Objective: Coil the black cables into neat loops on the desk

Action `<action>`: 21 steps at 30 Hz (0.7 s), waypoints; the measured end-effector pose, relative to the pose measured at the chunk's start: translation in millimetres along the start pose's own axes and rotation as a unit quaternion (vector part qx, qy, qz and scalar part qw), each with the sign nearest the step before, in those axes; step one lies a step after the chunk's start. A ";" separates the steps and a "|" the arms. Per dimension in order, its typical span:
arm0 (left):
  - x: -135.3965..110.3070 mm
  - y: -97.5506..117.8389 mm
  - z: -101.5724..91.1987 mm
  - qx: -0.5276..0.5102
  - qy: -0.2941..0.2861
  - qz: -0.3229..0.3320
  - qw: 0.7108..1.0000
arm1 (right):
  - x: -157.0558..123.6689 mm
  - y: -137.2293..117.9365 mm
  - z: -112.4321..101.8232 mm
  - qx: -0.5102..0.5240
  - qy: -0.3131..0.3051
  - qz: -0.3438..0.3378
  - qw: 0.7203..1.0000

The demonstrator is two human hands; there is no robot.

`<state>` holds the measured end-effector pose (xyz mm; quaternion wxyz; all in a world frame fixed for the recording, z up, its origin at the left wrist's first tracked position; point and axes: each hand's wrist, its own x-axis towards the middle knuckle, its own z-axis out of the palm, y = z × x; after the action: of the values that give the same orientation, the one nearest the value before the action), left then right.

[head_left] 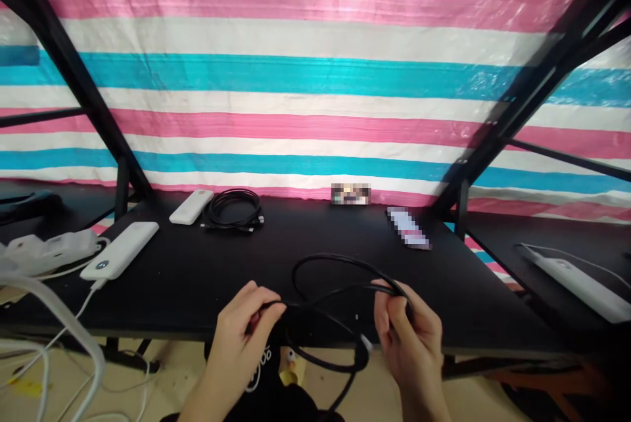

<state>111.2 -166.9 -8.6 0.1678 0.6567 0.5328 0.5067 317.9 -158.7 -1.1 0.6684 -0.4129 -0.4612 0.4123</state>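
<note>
A black cable point(340, 334) hangs in loose loops between my two hands, over the front edge of the black table point(197, 277). My left hand point(251, 323) pinches one stretch of it between thumb and fingers. Several strands are gathered in the closed fingers of my right hand point(409, 330). One part of the cable trails down below the table edge, and a pale end piece shows by the lower loop. Farther back, a coiled black cable point(234, 209) lies flat with its metal plugs toward me.
White power banks point(121, 251) lie at the left, one beside the coil point(191, 207), another on the right-hand table point(582, 287). A blurred-out phone-like object point(408, 228) and a small blurred item point(351, 194) sit at the back. White cords and a power strip point(52, 251) crowd the left; dark metal posts point(89, 93) flank the table.
</note>
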 end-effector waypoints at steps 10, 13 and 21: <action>-17.8 -18.1 -32.0 -0.102 0.138 -0.181 0.968 | 6.0 15.5 2.3 0.009 -0.051 -0.027 0.998; -17.9 -26.9 -36.5 -0.148 0.228 -0.224 0.936 | 10.5 18.8 0.7 0.009 -0.017 -0.056 0.998; -3.1 -26.1 -51.4 -0.214 0.360 -0.254 0.872 | 21.8 33.5 -8.2 -0.037 0.020 -0.096 0.994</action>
<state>54.2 -176.1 -7.8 0.2236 0.2189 0.5833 0.7495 325.2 -129.1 -28.2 0.6984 -0.3990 -0.5004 0.3205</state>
